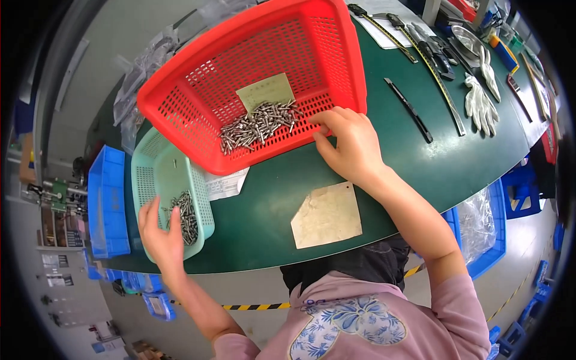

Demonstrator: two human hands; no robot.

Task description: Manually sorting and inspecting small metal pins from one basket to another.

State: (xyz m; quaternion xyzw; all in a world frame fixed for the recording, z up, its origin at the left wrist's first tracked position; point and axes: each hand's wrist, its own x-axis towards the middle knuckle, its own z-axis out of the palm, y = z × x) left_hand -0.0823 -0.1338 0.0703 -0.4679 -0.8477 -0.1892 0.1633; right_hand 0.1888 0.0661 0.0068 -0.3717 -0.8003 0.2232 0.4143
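Observation:
A large red plastic basket (210, 159) with slotted walls sits tilted on the table, holding a heap of small silvery metal pin-like parts (261, 125) and a yellowish paper slip (267, 91). My right hand (349, 144) is at its near rim, fingers bent over the edge and thumb lower down. Left of it stands a smaller pale green basket (203, 207) with more of these metal parts (187, 219) inside. My left hand (161, 237) reaches over that basket's near left side, thumb and fingers apart, with nothing visible between them.
A metal-coloured plate (329, 216) lies near the front edge. At right are a black cutter knife (409, 111), tape measures (429, 60) and white gloves (480, 108). A blue bin (109, 204) stands at left. Printed paper (227, 185) lies partly under the red basket.

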